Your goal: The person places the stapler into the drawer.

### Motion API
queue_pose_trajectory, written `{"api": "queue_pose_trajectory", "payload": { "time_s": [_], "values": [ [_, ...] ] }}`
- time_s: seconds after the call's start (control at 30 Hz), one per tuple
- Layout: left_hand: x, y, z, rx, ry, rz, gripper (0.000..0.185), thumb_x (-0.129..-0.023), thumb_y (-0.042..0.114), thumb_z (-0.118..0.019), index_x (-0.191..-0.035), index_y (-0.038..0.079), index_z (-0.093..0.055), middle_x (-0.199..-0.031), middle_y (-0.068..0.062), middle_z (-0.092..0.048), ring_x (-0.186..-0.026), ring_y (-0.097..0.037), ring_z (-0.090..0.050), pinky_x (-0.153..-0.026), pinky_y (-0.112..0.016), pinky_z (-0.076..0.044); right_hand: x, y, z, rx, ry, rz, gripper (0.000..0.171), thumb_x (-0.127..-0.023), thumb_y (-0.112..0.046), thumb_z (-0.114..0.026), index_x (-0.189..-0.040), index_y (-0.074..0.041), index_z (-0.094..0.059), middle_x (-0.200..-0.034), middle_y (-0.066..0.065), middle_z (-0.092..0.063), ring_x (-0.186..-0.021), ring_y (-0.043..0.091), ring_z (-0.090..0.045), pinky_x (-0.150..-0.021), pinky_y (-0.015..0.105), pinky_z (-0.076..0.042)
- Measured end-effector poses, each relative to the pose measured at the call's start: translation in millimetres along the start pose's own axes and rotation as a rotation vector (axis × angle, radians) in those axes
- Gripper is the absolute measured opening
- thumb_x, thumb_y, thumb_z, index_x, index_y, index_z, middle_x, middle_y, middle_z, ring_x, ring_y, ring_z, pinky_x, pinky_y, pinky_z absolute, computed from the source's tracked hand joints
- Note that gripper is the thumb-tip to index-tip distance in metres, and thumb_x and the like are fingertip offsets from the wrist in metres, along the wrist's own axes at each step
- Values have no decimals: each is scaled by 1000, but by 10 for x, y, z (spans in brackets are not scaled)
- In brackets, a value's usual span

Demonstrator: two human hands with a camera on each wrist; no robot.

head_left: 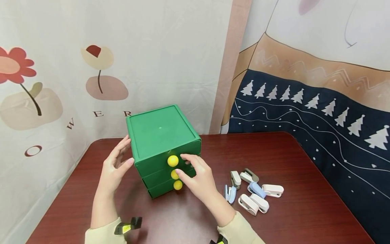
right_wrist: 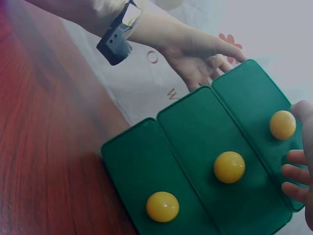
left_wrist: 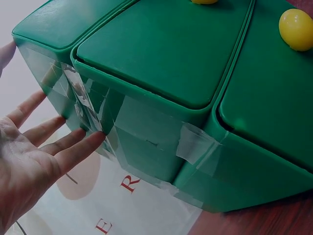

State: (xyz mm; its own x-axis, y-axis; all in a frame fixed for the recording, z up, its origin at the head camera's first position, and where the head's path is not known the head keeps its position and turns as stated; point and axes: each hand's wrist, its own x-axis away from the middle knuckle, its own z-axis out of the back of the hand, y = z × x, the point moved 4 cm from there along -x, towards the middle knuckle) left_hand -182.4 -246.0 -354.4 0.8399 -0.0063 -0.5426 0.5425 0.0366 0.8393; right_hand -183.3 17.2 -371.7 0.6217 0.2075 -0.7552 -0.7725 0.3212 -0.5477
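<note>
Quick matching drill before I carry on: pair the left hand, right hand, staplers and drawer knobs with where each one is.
1 left hand
2 right hand
3 staplers
4 knobs

A lying on the table, right of the drawer box
B yellow, on the drawer fronts
C fingers flat on the box's left side
D at the box's front, beside the knobs

Pairs: 1-C, 2-D, 3-A, 4-B

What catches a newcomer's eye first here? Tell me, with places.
The green drawer box with three yellow knobs stands at the middle of the dark red table. The left hand lies with straight fingers against its taped side, and the right hand reaches at the drawer fronts. To the right lies a cluster of small staplers.
</note>
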Motion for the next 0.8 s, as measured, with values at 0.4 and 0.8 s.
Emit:
{"api": "queue_pose_trajectory", "payload": {
  "time_s": [0.4, 0.8],
  "values": [
    [-6, 5, 18, 26, -30, -26, 55, -86, -17, -52, -139, -7, -43, -152, -13, -31, -128, -17, -42, -89, -20, -45, -36, 6, -199, -126, 9, -5, 40, -81, -10, -77, -118, -9, -61, -104, 2, -65, -81, 14, -61, -67, 27, -51],
    [4, 1, -3, 27, -35, -15, 55, -88, -16, -51, -140, -5, -42, -153, -13, -30, -130, -17, -40, -90, -20, -44, -28, 3, -144, -184, 4, 12, 36, -78, -2, -78, -111, -5, -62, -96, 6, -65, -76, 19, -63, -61, 33, -52]
  ]
}}
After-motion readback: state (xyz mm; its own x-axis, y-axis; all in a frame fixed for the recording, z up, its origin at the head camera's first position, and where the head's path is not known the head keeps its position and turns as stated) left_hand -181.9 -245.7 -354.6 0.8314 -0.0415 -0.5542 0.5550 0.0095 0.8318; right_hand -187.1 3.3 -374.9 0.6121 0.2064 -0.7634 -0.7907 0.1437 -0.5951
